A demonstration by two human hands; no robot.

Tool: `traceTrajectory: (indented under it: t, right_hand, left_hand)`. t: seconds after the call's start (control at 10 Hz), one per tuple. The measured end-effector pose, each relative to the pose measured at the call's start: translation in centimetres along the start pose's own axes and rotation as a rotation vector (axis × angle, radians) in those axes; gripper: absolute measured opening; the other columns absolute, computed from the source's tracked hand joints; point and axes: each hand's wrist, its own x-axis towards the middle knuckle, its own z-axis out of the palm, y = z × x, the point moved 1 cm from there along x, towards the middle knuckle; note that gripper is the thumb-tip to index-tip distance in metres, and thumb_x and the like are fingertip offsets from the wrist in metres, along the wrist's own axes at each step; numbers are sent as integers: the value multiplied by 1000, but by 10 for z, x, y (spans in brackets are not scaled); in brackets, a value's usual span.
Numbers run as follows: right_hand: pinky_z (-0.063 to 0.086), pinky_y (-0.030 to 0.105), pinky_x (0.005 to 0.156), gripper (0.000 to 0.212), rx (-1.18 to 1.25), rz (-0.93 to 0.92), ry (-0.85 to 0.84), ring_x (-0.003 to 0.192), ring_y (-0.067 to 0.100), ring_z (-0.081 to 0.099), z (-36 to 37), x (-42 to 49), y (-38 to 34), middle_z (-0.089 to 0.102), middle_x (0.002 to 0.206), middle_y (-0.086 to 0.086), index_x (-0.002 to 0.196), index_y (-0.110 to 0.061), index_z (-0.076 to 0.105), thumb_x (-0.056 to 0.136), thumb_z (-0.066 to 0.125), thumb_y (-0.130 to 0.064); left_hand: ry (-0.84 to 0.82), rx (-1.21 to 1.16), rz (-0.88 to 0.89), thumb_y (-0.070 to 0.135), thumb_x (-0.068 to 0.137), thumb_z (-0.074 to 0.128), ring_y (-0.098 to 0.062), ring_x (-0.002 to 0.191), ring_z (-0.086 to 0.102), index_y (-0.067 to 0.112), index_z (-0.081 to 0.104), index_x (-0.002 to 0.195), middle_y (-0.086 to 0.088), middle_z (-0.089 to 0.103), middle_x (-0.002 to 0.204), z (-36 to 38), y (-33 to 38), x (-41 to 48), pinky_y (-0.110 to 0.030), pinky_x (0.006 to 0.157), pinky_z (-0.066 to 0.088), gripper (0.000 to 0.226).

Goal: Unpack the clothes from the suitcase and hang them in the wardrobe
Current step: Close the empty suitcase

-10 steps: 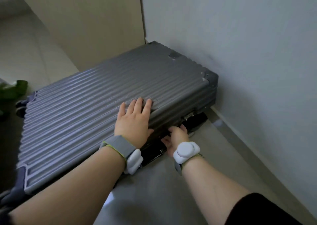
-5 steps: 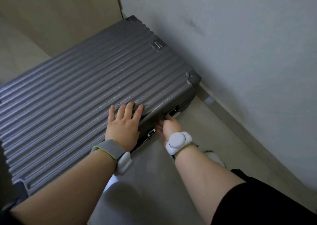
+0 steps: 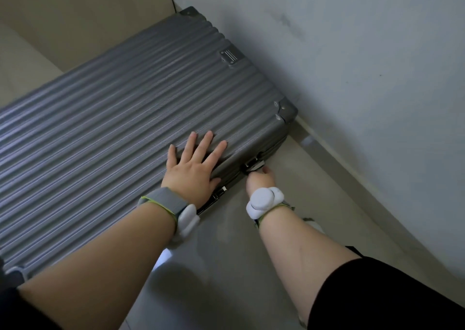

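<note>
My right hand point(image 3: 259, 181) has slid to the next latch point(image 3: 253, 164), its grip hidden, while my flat left hand point(image 3: 192, 169) presses the shut suitcase point(image 3: 120, 128).

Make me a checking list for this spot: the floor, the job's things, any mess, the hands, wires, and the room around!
Surface: pale, smooth floor.
Job's things: grey ribbed suitcase lying flat on the floor, lid closed; latch on its near edge; no clothes in view.
Clutter: nothing seen.
Hands: left hand flat on the lid, fingers spread; right hand at the latch, fingers mostly hidden.
Cables: nothing seen.
Surroundings: grey wall beside the suitcase; beige panel behind it; white wrist devices on both arms.
</note>
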Motion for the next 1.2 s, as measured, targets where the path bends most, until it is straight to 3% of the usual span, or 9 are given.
traceTrajectory:
  t: [0.1, 0.3, 0.4, 0.5, 0.6, 0.7, 0.9, 1.1, 1.2]
  right_hand:
    - [31, 8, 51, 14, -31, -45, 4, 60, -1, 33, 1, 4, -2, 44, 89, 1, 93, -21, 41, 96, 42, -8]
    - [32, -3, 44, 33, -88, -159, -36, 62, -6, 36, 4, 3, -3, 43, 79, -8, 75, -29, 40, 97, 40, -4]
    - [33, -2, 46, 19, -131, -149, -74, 64, -8, 34, 5, 8, -1, 45, 100, -2, 103, -24, 39, 98, 38, -6]
    - [36, 4, 58, 25, -116, -147, -86, 66, -7, 35, 12, 12, 5, 41, 109, 0, 111, -26, 29, 97, 38, -7]
    - [45, 27, 82, 31, -68, -138, -92, 75, 7, 47, 20, 14, 4, 41, 111, 1, 113, -30, 26, 95, 38, -7]
    - [44, 40, 100, 35, -51, -97, -107, 98, 15, 46, 22, 14, 1, 41, 112, 1, 113, -32, 23, 94, 38, -7]
    - [44, 43, 101, 46, -37, -98, -146, 102, 17, 47, 31, -2, 15, 39, 115, 0, 116, -35, 18, 94, 41, -2]
    - [47, 44, 99, 21, -174, -83, -229, 95, 20, 50, 57, -35, 61, 48, 107, 8, 104, -24, 38, 93, 43, -7]
    - [49, 21, 92, 31, -369, -59, -334, 93, 21, 49, 69, -51, 83, 53, 106, 14, 71, -25, 40, 96, 41, -5]
  left_hand:
    - [-20, -1, -5, 49, 95, 40, -24, 144, -22, 42, -17, 145, 9, -23, 156, -1, 1, 2, -57, 114, -6, 76]
    - [-37, 2, -3, 51, 95, 40, -25, 143, -23, 42, -19, 144, 8, -25, 155, 2, 1, 4, -58, 113, -7, 77]
    - [-39, 0, -5, 50, 95, 39, -25, 143, -24, 42, -19, 144, 9, -25, 155, 3, 1, 4, -58, 113, -7, 76]
    - [-41, -2, 0, 50, 95, 40, -25, 144, -23, 42, -18, 145, 9, -24, 156, 3, 1, 3, -57, 113, -7, 77]
    - [-40, -5, 4, 50, 95, 41, -24, 144, -22, 42, -17, 145, 10, -23, 156, 3, 1, 3, -57, 113, -7, 77]
    - [-41, -4, 12, 50, 95, 40, -24, 144, -22, 42, -16, 145, 10, -22, 156, 3, 0, 5, -56, 113, -7, 76]
    - [-40, -44, 40, 53, 97, 27, -22, 145, -19, 41, -9, 148, 10, -17, 158, -2, -6, -1, -54, 116, -7, 63]
    - [-65, -46, 6, 46, 100, 21, -17, 146, -15, 38, -7, 149, 11, -15, 158, 8, -63, -58, -48, 118, -3, 56]
    - [-38, -95, -141, 49, 99, 23, -17, 146, -14, 38, -11, 148, 8, -17, 158, 22, -94, -97, -49, 118, -4, 60]
